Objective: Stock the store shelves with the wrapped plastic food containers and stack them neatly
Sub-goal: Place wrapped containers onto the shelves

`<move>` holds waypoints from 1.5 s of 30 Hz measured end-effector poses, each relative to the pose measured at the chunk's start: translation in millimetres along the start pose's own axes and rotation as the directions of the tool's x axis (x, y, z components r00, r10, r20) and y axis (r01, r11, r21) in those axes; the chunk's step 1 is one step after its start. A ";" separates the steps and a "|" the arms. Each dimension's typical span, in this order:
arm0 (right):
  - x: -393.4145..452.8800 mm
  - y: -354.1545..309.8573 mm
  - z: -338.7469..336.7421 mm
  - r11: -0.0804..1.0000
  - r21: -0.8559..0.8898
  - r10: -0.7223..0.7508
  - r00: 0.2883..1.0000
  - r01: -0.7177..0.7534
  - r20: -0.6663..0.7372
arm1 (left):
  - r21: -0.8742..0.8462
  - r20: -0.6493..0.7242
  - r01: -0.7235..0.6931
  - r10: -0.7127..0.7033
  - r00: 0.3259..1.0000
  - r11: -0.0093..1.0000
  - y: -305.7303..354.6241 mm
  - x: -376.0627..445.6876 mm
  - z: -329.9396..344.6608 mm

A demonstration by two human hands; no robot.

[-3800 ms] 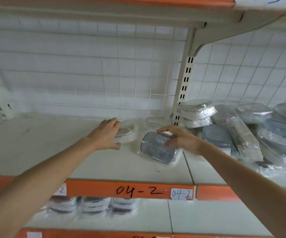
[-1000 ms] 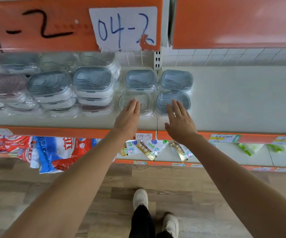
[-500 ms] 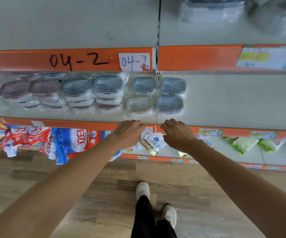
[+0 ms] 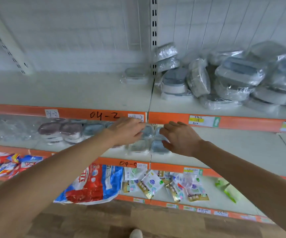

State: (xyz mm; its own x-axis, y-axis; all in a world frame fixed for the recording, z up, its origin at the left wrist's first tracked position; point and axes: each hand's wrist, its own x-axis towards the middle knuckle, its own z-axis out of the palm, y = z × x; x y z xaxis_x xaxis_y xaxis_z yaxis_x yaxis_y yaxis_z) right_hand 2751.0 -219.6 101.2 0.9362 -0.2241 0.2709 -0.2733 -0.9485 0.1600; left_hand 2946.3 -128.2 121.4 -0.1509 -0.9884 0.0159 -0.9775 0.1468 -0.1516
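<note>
Both arms reach forward in front of the middle shelf point(image 4: 233, 148). The left hand point(image 4: 127, 130) hangs with its fingers loosely bent, pointing right, and has hold of nothing that shows. The right hand point(image 4: 180, 139) is beside it, fingers loosely curled toward the left, thumb low, also holding nothing that can be seen. A narrow gap lies between the two hands, in line with the seam of the shelves.

Just behind and below the hands, partly hidden by them, sit four wrapped containers point(image 4: 138, 146) in a two-by-two block at the front of the middle shelf. It cannot be told whether the fingers touch them. To the left of the left hand, further stacks point(image 4: 66, 133) of wrapped containers stand in a row on the same shelf, some with dark reddish lids, some grey-blue; they are blurred.

Above the hands runs an orange strip point(image 4: 80, 114) marked "04-2". On the top shelf point(image 4: 61, 90), up and to the right of the right hand, lies a loose pile point(image 4: 228, 79) of wrapped containers, several tilted or on edge. One single container point(image 4: 135, 77) lies flat above the left hand, just left of the upright post point(image 4: 154, 31).

Below the hands, the bottom shelf holds a red and blue bag point(image 4: 94, 186) and small packets point(image 4: 150, 183). A white shoe point(image 4: 135, 234) shows on the wooden floor point(image 4: 104, 219).
</note>
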 end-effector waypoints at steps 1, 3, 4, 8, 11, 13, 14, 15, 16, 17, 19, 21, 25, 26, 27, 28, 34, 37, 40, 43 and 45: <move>3.2 5.4 -9.4 1.000 -0.008 0.013 1.000 -0.013 -0.015 | -0.011 -0.026 0.022 -0.023 0.999 1.000 -1.8 5.2 -11.0; 10.6 17.9 -26.6 0.998 -0.027 0.050 0.998 -0.051 -0.039 | -0.030 -0.068 0.063 -0.065 0.996 0.998 -5.3 16.6 -30.2; 15.0 25.7 -34.0 0.997 -0.037 0.068 0.996 -0.070 -0.058 | -0.039 -0.098 0.079 -0.082 0.992 0.996 -7.7 22.8 -38.9; 35.7 54.4 -59.6 0.988 -0.087 0.113 0.983 -0.126 -0.141 | -0.077 -0.214 0.092 -0.107 0.971 0.993 -21.8 45.4 -66.3; 55.7 71.8 -71.4 0.976 -0.131 0.155 0.976 -0.176 -0.155 | -0.082 -0.262 0.084 -0.103 0.960 0.993 -40.2 63.7 -81.4; 70.8 84.1 -74.6 0.966 -0.152 0.188 0.972 -0.209 -0.143 | -0.119 -0.304 0.099 -0.131 0.944 0.988 -57.3 77.8 -89.4; 79.0 89.9 -76.7 0.960 -0.155 0.213 0.969 -0.232 -0.128 | -0.158 -0.316 0.110 -0.155 0.936 0.981 -66.7 85.4 -93.0; 88.4 95.4 -78.7 0.954 -0.152 0.244 0.963 -0.259 -0.114 | -0.196 -0.322 0.114 -0.174 0.930 0.974 -76.6 93.4 -96.5; 98.4 100.8 -80.3 0.944 -0.160 0.273 0.956 -0.288 -0.111 | -0.219 -0.334 0.106 -0.177 0.926 0.970 -86.3 101.7 -99.7; 108.3 106.5 -81.4 0.932 -0.191 0.297 0.951 -0.309 -0.090 | -0.227 -0.338 0.094 -0.169 0.926 0.969 -96.2 111.2 -101.8; 124.0 117.4 -82.7 0.912 -0.210 0.345 0.936 -0.351 -0.066 | -0.231 -0.325 0.057 -0.132 0.936 0.971 -114.5 131.2 -105.4; 134.3 125.6 -82.1 0.894 -0.185 0.405 0.912 -0.409 -0.060 | -0.232 -0.287 0.015 -0.083 0.954 0.973 -130.7 152.6 -108.2; 144.4 140.5 -76.2 0.835 -0.201 0.519 0.855 -0.513 -0.025 | -0.132 -0.157 -0.032 0.011 0.988 0.991 -154.4 196.6 -108.8; 145.4 143.4 -75.6 0.818 -0.206 0.544 0.839 -0.537 -0.022 | -0.119 -0.119 -0.038 0.024 0.993 0.992 -158.1 206.4 -107.2; 146.1 145.9 -75.1 0.804 -0.210 0.566 0.824 -0.556 -0.020 | -0.114 -0.092 -0.052 0.041 0.995 0.992 -161.3 215.6 -104.9; 146.6 148.4 -74.6 0.792 -0.211 0.582 0.813 -0.573 -0.019 | -0.109 -0.083 -0.074 0.065 0.994 0.991 -163.0 223.0 -102.1; 164.2 155.1 -76.1 0.765 -0.231 0.611 0.791 -0.601 -0.034 | -0.045 -0.226 -0.175 0.161 0.961 0.984 -173.3 232.8 -87.9; 185.3 151.5 -73.8 0.786 -0.222 0.585 0.810 -0.577 -0.032 | -0.064 -0.237 -0.186 0.166 0.957 0.980 -192.1 215.0 -90.4; 213.1 143.5 -65.7 0.834 -0.214 0.519 0.855 -0.508 -0.002 | -0.113 -0.232 -0.141 0.112 0.966 0.983 -222.5 184.1 -88.7; 244.5 132.1 -51.2 0.879 -0.199 0.442 0.897 -0.433 0.001 | -0.110 -0.245 -0.060 0.031 0.969 0.992 -253.3 147.0 -78.4; 265.7 121.5 -40.3 0.902 -0.176 0.401 0.916 -0.394 0.009 | -0.083 -0.236 0.025 -0.044 0.971 0.996 -271.8 124.1 -69.5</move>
State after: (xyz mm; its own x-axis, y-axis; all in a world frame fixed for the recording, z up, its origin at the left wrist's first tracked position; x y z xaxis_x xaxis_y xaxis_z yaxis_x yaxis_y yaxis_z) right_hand 2957.7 -385.4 230.9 0.7497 -0.5879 0.3039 -0.6540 -0.7282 0.2049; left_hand 3183.0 -288.1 233.3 -0.1381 -0.9569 0.2555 -0.9898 0.1245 -0.0688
